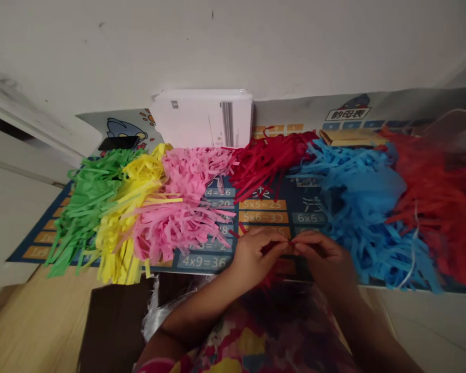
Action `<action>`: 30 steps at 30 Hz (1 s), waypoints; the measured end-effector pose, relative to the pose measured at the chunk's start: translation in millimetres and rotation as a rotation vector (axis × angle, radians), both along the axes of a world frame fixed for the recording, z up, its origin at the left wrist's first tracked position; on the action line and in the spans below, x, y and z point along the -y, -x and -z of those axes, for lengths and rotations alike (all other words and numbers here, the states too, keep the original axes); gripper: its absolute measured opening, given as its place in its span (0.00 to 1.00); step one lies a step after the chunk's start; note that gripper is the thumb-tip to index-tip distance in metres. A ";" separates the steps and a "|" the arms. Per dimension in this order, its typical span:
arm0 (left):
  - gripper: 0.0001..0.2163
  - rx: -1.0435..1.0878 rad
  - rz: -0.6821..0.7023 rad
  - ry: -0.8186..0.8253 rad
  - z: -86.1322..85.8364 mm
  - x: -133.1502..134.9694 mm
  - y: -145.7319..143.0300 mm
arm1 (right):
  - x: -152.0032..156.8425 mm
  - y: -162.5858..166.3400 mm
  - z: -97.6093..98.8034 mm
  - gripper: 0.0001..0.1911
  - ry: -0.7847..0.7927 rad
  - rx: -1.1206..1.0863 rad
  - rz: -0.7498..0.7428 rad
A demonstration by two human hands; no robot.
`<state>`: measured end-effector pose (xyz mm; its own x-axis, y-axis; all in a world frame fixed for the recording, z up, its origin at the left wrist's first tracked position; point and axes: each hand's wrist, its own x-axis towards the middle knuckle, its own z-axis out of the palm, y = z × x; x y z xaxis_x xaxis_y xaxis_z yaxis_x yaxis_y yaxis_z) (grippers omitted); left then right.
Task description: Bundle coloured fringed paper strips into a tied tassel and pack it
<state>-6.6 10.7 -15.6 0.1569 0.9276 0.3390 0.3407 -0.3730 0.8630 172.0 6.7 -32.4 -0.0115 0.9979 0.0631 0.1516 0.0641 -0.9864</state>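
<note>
My left hand (pixel 252 259) and my right hand (pixel 326 259) meet fingertip to fingertip over the table's front edge. Both pinch a dark red paper tassel (pixel 270 281), whose fringe hangs below my left fingers; the pinched part is mostly hidden. Beyond my hands lies a pile of dark red tassels (pixel 272 158). Pink tassels (pixel 178 228) spread out to the left of my left hand. Close by my right hand is a heap of blue tassels (pixel 373 207), with a white string (pixel 413 246) lying over its right side.
Yellow tassels (pixel 128 207) and green tassels (pixel 91 202) lie at the left, bright red ones (pixel 442 207) at the right. A stack of white cards (pixel 202 116) leans on the wall. A black flat object (pixel 118 143) lies behind the green pile. A printed times-table mat (pixel 209 263) covers the table.
</note>
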 end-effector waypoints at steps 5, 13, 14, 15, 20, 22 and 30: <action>0.06 -0.164 -0.015 -0.202 -1.8 1.8 0.7 | 4.3 1.0 -6.9 0.02 -0.195 0.172 0.006; 0.10 -0.184 0.085 -0.235 -3.2 0.3 14.3 | 1.0 7.3 -9.8 0.06 0.075 -0.006 -0.033; 0.09 -0.180 0.108 -0.238 -3.3 -0.4 15.9 | 0.3 7.5 -10.1 0.06 0.073 -0.003 -0.041; 0.09 -0.173 0.124 -0.241 -3.5 -1.1 17.1 | 0.0 7.3 -10.5 0.05 0.061 0.010 -0.050; 0.10 -0.153 0.103 -0.253 -5.1 -2.9 19.6 | 1.3 3.1 -12.3 0.06 -0.139 0.200 -0.096; 0.08 -0.152 0.077 -0.256 -6.2 -3.9 19.9 | 2.1 1.1 -13.0 0.07 -0.225 0.285 -0.071; 0.06 -0.194 0.044 -0.377 -11.8 -1.2 13.1 | 6.7 -2.7 -17.1 0.06 -0.447 0.492 -0.039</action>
<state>-19.7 11.9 -3.9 0.2878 0.7352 0.6138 0.4601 -0.6682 0.5846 174.7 0.0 -15.4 -0.1800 0.8753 0.4489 0.5669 0.4652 -0.6798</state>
